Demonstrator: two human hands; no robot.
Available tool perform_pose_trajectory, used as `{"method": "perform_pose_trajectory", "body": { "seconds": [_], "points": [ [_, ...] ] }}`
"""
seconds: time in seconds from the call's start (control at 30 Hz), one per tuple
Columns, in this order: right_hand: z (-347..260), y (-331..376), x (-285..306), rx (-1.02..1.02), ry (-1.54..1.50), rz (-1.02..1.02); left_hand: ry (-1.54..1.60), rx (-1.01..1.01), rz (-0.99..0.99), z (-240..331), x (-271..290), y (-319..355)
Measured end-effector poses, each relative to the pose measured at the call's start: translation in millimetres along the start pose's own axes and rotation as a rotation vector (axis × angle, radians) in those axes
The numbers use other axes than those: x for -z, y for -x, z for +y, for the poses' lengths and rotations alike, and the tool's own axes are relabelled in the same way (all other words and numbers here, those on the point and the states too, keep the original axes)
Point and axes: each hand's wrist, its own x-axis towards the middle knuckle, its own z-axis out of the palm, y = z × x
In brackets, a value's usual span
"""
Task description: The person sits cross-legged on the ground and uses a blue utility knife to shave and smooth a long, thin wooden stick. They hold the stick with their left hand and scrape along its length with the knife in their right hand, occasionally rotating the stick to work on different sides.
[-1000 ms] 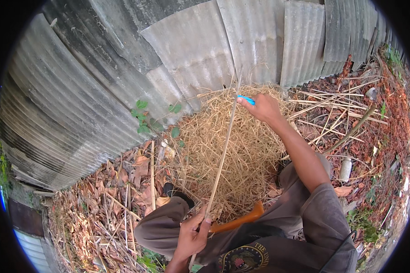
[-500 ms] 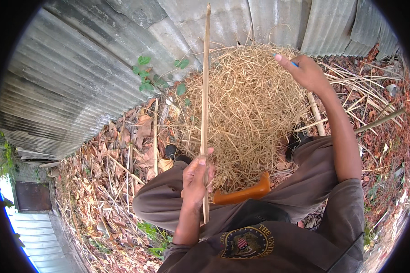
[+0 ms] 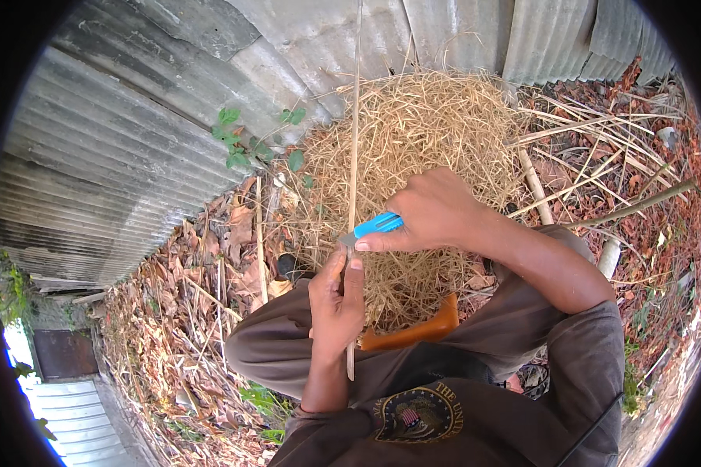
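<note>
A long, thin strip of pale wood or bamboo [image 3: 355, 148] stands lengthwise in front of me, its far end toward the metal sheets. My left hand [image 3: 336, 303] is closed around its lower part, thumb and fingers pinching it. My right hand [image 3: 438, 212] grips a blue utility knife [image 3: 380, 224]. The knife's blade lies against the strip just beyond my left fingertips. Below both hands spreads a heap of pale curled shavings [image 3: 436, 124] between my legs. Near my lap lies a curved orange piece [image 3: 413, 333], its kind unclear.
Corrugated metal sheets [image 3: 117, 156] stand along the far and left sides. Dry leaves [image 3: 171, 319] cover the ground at left. Several thin sticks [image 3: 600, 144] lie at right, beside a thicker pale stick [image 3: 534, 187]. A green plant [image 3: 237, 144] grows by the metal.
My right hand has come down and left from above the heap, bringing the blue knife onto the strip. The strip has turned to show a narrower side; my left hand still holds it.
</note>
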Motion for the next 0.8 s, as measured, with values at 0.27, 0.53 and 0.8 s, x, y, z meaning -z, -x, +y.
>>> {"method": "perform_pose_trajectory", "body": {
  "seconds": [0.27,0.53,0.8],
  "points": [
    [32.4,-21.8,6.6,-0.324,-0.033,0.037,-0.027,0.017,-0.060,17.5,28.7,45.8],
    [1.8,0.3,-16.7,-0.192,-0.026,0.041,0.025,0.108,-0.086,13.4,20.3,46.5],
    [2.8,-9.1,-5.7,-0.269,-0.078,-0.019,0.000,-0.013,-0.051,5.5,31.0,71.6]
  ]
}}
